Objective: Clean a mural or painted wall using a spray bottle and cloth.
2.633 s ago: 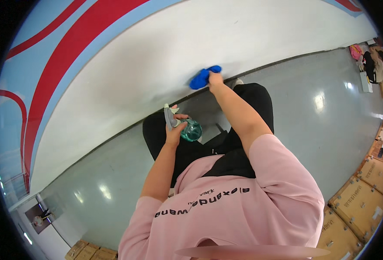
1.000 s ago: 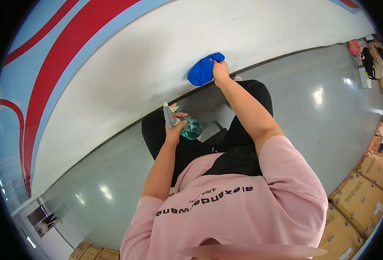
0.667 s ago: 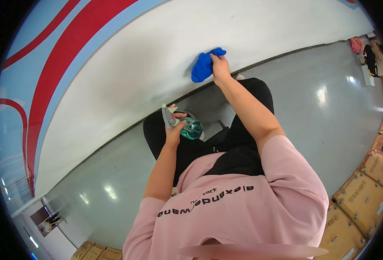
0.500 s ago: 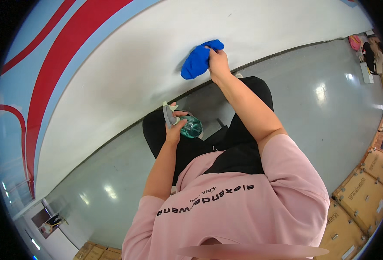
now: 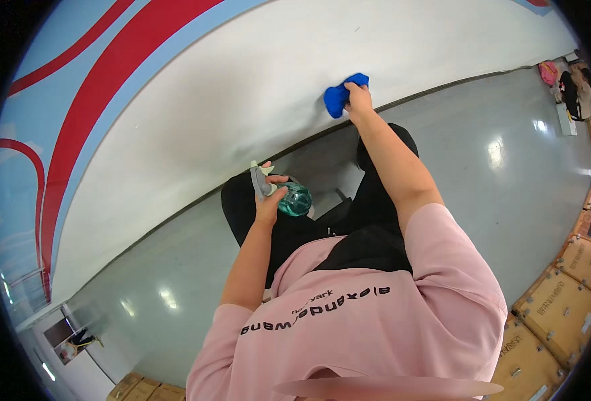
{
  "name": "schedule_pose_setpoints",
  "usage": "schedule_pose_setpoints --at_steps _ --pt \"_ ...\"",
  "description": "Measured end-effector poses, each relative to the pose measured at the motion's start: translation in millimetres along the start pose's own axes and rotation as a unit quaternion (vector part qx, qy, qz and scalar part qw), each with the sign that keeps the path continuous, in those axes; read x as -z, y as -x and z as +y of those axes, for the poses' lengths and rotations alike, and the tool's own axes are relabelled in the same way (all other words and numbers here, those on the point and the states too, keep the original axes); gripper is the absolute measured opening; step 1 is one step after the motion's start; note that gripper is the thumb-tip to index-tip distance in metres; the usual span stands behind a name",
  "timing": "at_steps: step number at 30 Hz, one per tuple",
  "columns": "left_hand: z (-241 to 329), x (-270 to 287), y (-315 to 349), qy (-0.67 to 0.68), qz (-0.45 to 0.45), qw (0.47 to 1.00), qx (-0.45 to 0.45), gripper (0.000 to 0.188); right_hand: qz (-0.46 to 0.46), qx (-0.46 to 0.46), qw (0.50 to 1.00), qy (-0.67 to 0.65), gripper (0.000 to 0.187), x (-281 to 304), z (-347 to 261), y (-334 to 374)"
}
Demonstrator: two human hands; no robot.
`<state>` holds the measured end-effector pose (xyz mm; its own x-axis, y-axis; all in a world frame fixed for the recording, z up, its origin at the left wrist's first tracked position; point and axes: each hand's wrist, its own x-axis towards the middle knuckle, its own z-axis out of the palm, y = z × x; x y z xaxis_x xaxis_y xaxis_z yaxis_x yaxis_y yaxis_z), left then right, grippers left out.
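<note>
My right hand (image 5: 359, 100) is closed on a bunched blue cloth (image 5: 337, 99), which lies against the lower part of the white wall (image 5: 255, 80). My left hand (image 5: 269, 202) grips a spray bottle by its neck. The spray bottle (image 5: 295, 200) has a see-through green body and a grey and white trigger head. It is held tilted above my left thigh, with its nozzle near the wall. Part of the bottle's neck is hidden by my fingers.
Red and light blue bands (image 5: 75, 120) are painted on the wall at the left. The grey floor (image 5: 469, 167) meets the wall along a dark edge. Wooden crates (image 5: 556, 307) stand at the lower right. Bags and other items (image 5: 566, 93) lie at the far right.
My right hand has moved to the right and slightly down along the wall with the blue cloth, which now looks more bunched. My left hand and the spray bottle have hardly moved.
</note>
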<state>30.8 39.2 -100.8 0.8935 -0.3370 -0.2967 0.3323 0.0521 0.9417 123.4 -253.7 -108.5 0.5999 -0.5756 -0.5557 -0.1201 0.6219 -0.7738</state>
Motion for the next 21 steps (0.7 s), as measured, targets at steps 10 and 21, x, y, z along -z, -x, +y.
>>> schedule_pose_setpoints --at_steps 10,21 --pt "-3.1 3.5 -7.2 -0.013 -0.026 1.000 -0.007 0.071 -0.216 0.148 0.965 -0.024 0.012 -94.8 -13.8 123.5" --pt "-7.6 2.1 -5.4 0.007 -0.018 1.000 -0.024 0.068 -0.144 0.092 0.982 0.086 0.016 -72.8 45.6 75.3"
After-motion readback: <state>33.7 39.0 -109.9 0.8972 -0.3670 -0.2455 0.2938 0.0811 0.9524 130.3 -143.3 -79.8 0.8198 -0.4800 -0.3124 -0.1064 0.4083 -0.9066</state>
